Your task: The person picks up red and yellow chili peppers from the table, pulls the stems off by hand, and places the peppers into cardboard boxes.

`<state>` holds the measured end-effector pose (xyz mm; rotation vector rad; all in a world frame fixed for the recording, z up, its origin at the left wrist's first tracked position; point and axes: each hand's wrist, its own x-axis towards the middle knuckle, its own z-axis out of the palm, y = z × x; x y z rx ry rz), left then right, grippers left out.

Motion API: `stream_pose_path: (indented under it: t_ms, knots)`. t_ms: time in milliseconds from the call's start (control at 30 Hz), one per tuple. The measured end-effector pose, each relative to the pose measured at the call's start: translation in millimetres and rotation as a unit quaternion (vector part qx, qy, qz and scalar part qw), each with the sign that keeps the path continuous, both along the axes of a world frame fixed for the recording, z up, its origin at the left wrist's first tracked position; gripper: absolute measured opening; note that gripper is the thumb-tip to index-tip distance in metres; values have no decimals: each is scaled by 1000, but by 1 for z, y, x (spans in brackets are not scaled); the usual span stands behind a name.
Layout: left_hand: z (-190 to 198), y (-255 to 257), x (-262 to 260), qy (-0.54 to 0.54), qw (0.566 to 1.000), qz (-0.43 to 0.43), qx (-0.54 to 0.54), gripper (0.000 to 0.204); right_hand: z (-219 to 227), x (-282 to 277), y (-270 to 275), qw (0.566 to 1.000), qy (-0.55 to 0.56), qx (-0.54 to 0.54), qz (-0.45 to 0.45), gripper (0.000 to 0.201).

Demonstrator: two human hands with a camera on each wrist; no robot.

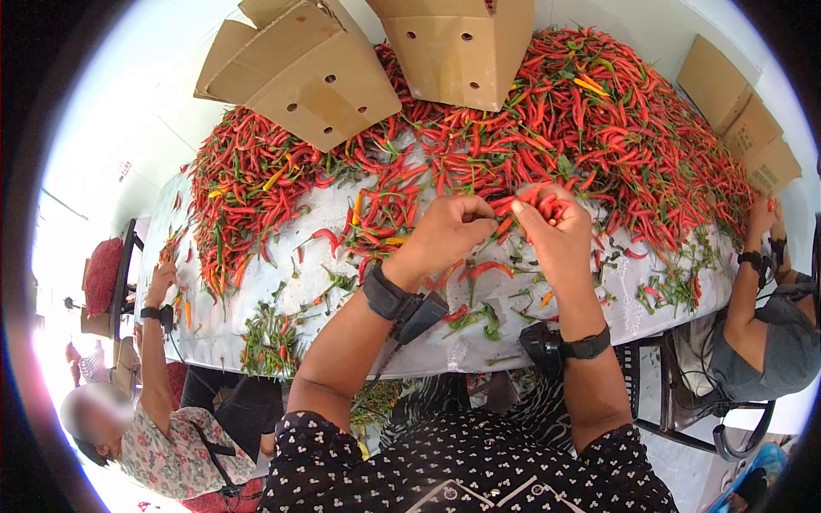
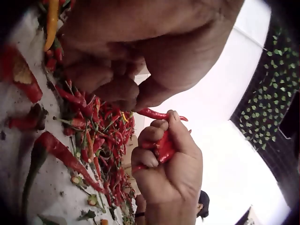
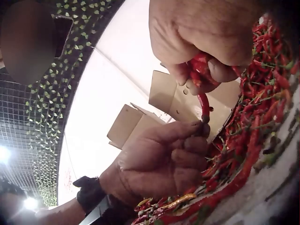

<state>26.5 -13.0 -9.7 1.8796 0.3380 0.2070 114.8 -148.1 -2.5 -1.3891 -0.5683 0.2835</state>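
My left hand (image 1: pixel 446 235) and right hand (image 1: pixel 560 235) meet over the table's near middle. Between them stretches one red chili pepper (image 3: pixel 203 104); in the right wrist view the left thumb and forefinger pinch its stem end, while the right thumb and fingertips hold its other part. More red chilies (image 2: pixel 165 149) are bunched in the right palm under curled fingers. Below the hands lie loose red chilies (image 1: pixel 492 269) and green stem scraps (image 1: pixel 487 321) on a pale sheet (image 1: pixel 410 350).
A big heap of red chilies (image 1: pixel 633 145) covers the table's far side. Two cardboard boxes (image 1: pixel 299 77) (image 1: pixel 453 51) stand on it. A pile of green stems (image 1: pixel 269 342) lies front left. Another person (image 1: pixel 184 445) sits at left, and one (image 1: pixel 765 333) at right.
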Motion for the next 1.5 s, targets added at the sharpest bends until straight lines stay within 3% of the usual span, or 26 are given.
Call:
stream_pose_path:
  t_ms: [67,300,400,500,567,600,667,700,733,800,1000,1233,1300,1333,1400,1500]
  knots:
    - [-2,-1,0,-42,999,-7,-9,12,-5,2,1,998,-1,-24,53,7]
    - [1,0,-2,-73,997,-35,-13,9,-11,9,-2,992,96,-30,82,13]
    - [1,-2,-3,-114,992,-59,2,8,-12,12,-2,977,189,23,94,14]
    - [4,-6,-4,-143,985,-83,-50,10,-12,17,-3,951,274,72,123,14]
    - [5,-2,-6,-96,975,-193,-49,11,-12,18,-2,947,290,106,93,15]
    - [6,0,-5,-96,975,-193,-50,11,-12,20,-3,946,291,106,93,15]
    - [6,2,-5,-63,973,-220,35,11,-13,22,-5,941,295,121,111,15]
    - [8,1,-7,22,984,-173,22,14,-13,22,-6,942,292,118,112,15]
    - [5,3,-7,22,984,-173,22,14,-13,22,-6,942,293,117,112,15]
    - [-3,7,-6,-96,944,-172,264,22,-14,23,-6,937,305,120,121,14]
    - [-17,5,-3,-2,908,-214,359,21,-16,22,-6,931,308,122,151,14]
    - [-17,5,0,-4,887,-214,410,19,-17,23,-4,931,312,121,143,10]
    - [-10,6,0,25,981,-153,113,13,-15,20,-4,941,299,103,122,11]
    - [-7,7,1,24,981,-152,114,13,-15,20,-5,941,299,104,123,11]
    - [-3,10,0,-1,993,-93,-78,9,-15,19,-7,947,280,56,145,13]
    - [-9,14,2,-16,979,-65,-192,9,-17,17,-6,952,264,20,153,15]
